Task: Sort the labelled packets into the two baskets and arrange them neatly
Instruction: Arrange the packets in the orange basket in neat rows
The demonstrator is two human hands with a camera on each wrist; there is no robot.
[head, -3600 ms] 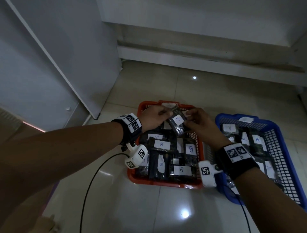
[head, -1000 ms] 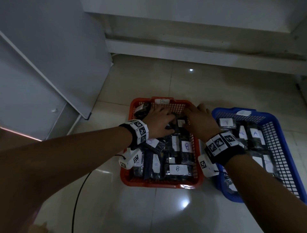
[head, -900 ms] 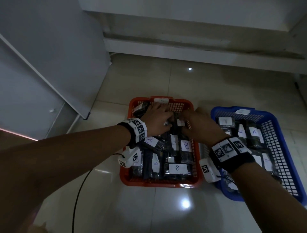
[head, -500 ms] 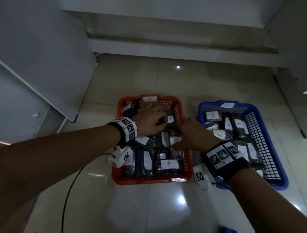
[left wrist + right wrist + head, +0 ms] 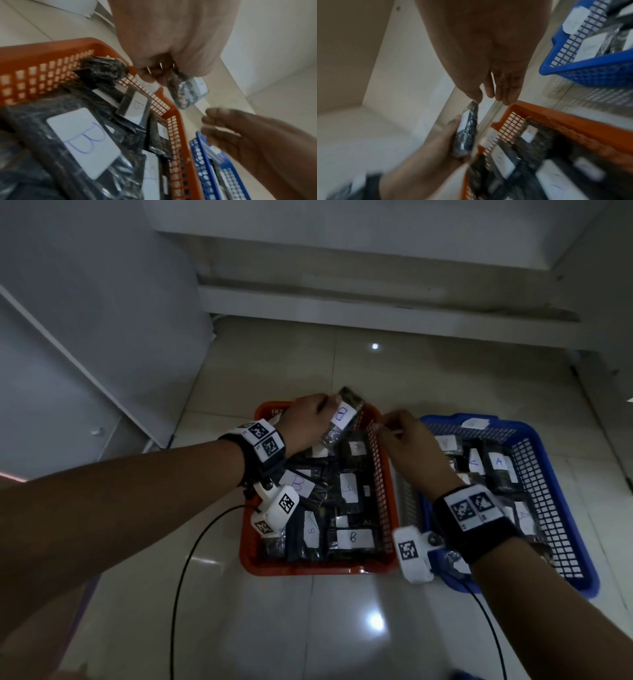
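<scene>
Tiled floor [image 5: 308, 628] first, glossy and reflecting a ceiling light. Two mesh baskets side by side on it: red basket [image 5: 318, 569] packed with dark packets tagged B, blue basket [image 5: 555, 529] just to its right with ones tagged A. Sorting looks about done, so probably tidying now.

Left hand [image 5: 308, 419] up over the red basket's far end, fingers curled round one B packet [image 5: 342, 419], lifted clear of the pile and tilted. Right hand [image 5: 404, 436] just beside it above the red basket's right wall, fingers loosely out, holding nothing, tips near the packet's top edge but apart as far as the right wrist view shows.

Packet itself: shiny crinkly plastic wrap around something dark, small, probably light. Wrap likely slippery and soft enough to flex, so better pinched across the body near the white label than by a loose corner. Doesn't look fragile, but easy to snag on the mesh going back in.
</scene>
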